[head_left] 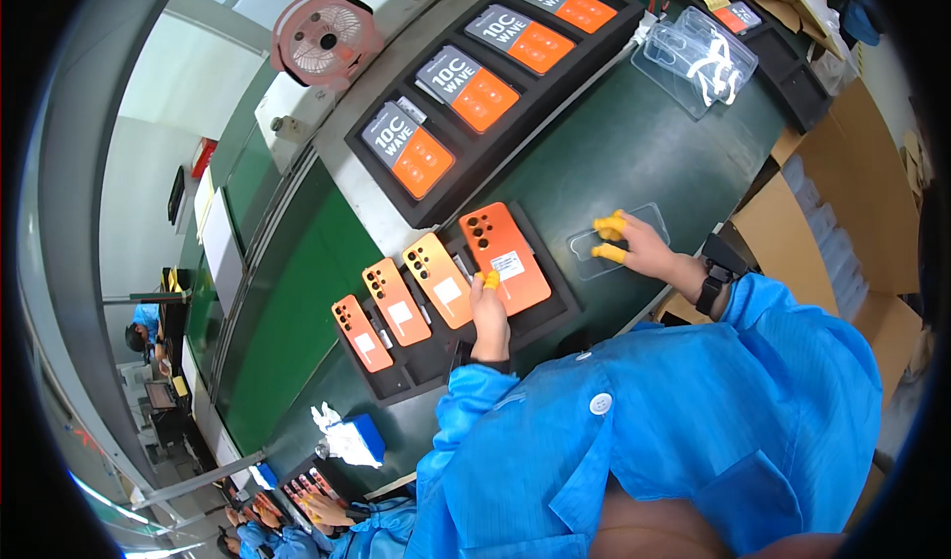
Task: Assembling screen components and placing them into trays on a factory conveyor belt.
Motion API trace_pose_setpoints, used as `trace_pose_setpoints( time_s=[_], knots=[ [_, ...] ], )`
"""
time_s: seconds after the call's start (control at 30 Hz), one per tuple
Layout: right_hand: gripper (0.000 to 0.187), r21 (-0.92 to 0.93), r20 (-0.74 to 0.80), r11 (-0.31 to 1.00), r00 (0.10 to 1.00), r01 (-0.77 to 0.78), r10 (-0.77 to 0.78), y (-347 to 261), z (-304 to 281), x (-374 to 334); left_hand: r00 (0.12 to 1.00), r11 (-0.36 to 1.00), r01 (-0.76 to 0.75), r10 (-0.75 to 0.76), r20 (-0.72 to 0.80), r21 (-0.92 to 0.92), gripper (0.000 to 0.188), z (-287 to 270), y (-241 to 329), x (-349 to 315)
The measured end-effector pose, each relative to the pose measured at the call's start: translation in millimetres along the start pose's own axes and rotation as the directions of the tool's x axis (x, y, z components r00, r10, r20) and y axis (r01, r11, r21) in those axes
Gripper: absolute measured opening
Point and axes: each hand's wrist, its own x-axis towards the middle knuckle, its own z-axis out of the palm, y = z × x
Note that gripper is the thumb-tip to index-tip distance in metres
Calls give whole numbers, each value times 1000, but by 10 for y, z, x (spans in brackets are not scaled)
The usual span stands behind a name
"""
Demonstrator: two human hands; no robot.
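My left hand (490,318) grips the lower left edge of an orange phone (522,287), back side up with several camera rings and a white label. Yellow covers show on its fingertips. The phone looks raised over the right end of a black tray (404,381). Three more orange phones lie in that tray, the nearest being a lighter one (436,274). To the right, my right hand (644,249) hovers at or touches a clear phone case (649,220) on the green table. Its yellow-covered fingers are spread apart; contact with the case is hard to make out.
Behind, a long black tray (401,201) bears several grey-and-orange phone packages. Clear plastic cases (684,59) with white strips lie at the far right, beside cardboard boxes (852,163). A pink fan (325,39) stands far left. Other people (263,539) sit at lower left.
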Motion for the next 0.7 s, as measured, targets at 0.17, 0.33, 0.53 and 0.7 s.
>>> trace_pose_setpoints(
  time_s=[0.17, 0.33, 0.53, 0.7],
  knots=[
    [39, 801, 143, 546, 964, -246, 225, -246, 361, 235, 915, 995, -91, 102, 391, -47, 28, 286, 160, -227],
    [29, 577, -73, 784, 942, -228, 327, -152, -4, 189, 721, 398, -693, 412, 557, 602, 56, 485, 260, -85],
    [24, -337, -60, 902, 950, 270, -306, 41, -383, -86, 657, 92, -747, 256, 709, 658, 88, 772, 56, -81],
    [27, -483, 258, 822, 946, 303, -197, 248, -224, -211, 732, 200, -677, 281, 621, 708, 74, 834, 9, -27]
  ],
)
